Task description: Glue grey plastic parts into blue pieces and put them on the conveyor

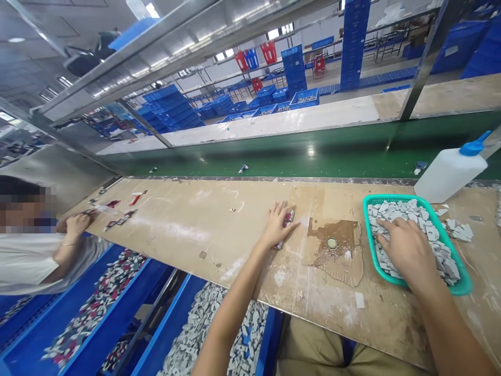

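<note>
A worker's left hand (278, 224) spreads its fingers over a red-and-grey part (289, 216) on the tan surface (188, 219), though whether it grips cannot be told, while the right hand (409, 248) dips, fingers bent, among pale pieces (415, 209) in a green basket (465, 283); any piece at its fingertips is hidden. Work appears mid-run: with the basket well filled and loose grey pieces (195, 324) heaped in a blue bin (274, 329) below, much seems left. Small parts (243, 168) on the green belt (332, 154) beyond may be finished, though that is unconfirmed.
</note>
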The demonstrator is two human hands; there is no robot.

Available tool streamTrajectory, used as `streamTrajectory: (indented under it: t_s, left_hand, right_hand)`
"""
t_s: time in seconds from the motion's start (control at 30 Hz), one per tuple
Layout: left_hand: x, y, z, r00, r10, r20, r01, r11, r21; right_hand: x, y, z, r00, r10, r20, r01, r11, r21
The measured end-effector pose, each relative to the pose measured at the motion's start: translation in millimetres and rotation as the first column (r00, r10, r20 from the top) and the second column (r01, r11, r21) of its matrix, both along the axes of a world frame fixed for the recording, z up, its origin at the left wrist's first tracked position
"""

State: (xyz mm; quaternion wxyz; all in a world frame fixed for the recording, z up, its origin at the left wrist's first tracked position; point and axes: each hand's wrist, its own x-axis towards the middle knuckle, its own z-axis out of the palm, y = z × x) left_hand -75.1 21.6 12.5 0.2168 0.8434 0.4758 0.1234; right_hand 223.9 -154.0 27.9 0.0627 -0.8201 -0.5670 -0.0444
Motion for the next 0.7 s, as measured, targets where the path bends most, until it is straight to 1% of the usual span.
streamTrajectory:
  t_s: [0.07,0.13,0.2,0.27,0.33,0.4,0.43,0.5,0.6,0.63,0.67,0.7]
  left_hand:
    - [-4.3,5.4,4.5,0.996,-0.074,-0.04,0.072,0.995,-0.066]
    - [-16.6,2.9,10.3,0.987,-0.149,-0.054,0.141,0.982,-0.129]
    - [-33.3,-8.0,14.7,0.972,-0.217,-0.088,0.2,0.965,-0.17]
    - [-49.2,-25.0,15.0,0.956,-0.256,-0.144,0.235,0.96,-0.151]
    - [-60.9,-42.8,10.8,0.958,-0.228,-0.176,0.224,0.974,-0.039]
    - [-67.5,-56.3,4.4,0.981,-0.121,-0.153,0.141,0.981,0.13]
    - [-69.0,-60.4,1.6,0.986,-0.085,-0.141,0.112,0.974,0.196]
    - [-68.9,-64.2,-1.1,0.99,-0.076,-0.116,0.106,0.953,0.283]
    - [-63.8,-64.9,2.2,0.994,-0.089,-0.065,0.105,0.94,0.324]
    - [-61.3,-65.1,4.2,0.997,-0.071,-0.027,0.076,0.944,0.321]
    - [-58.5,-65.2,6.5,0.999,-0.031,0.03,0.02,0.951,0.308]
    - [-55.3,-65.0,9.1,0.994,0.031,0.106,-0.059,0.961,0.271]
  right_hand:
    - [0.0,0.2,1.4,1.0,-0.008,-0.011,0.008,1.0,-0.018]
    - [0.4,0.7,2.0,1.0,-0.015,-0.026,0.014,0.999,-0.033]
    - [0.5,1.0,1.9,0.999,-0.016,-0.034,0.015,0.999,-0.033]
    - [0.1,0.7,0.7,1.0,-0.011,-0.028,0.011,1.0,-0.018]
    - [-0.8,-0.2,-1.4,1.0,-0.003,-0.018,0.003,1.0,0.006]
    - [-1.9,-0.7,-3.8,1.0,0.008,-0.018,-0.008,1.0,0.029]
    - [-2.4,-0.5,-4.8,1.0,-0.003,-0.027,0.004,0.999,0.032]
    - [-3.1,0.6,-5.6,0.998,0.0,-0.059,0.002,0.999,0.035]
    - [-3.6,2.2,-3.3,0.996,-0.001,-0.094,0.005,0.999,0.037]
    - [-3.9,2.3,-1.9,0.996,-0.002,-0.095,0.006,0.999,0.041]
    - [-4.2,2.2,-0.6,0.995,-0.003,-0.095,0.007,0.999,0.045]
    - [-4.6,1.9,0.6,0.995,-0.004,-0.097,0.008,0.999,0.048]
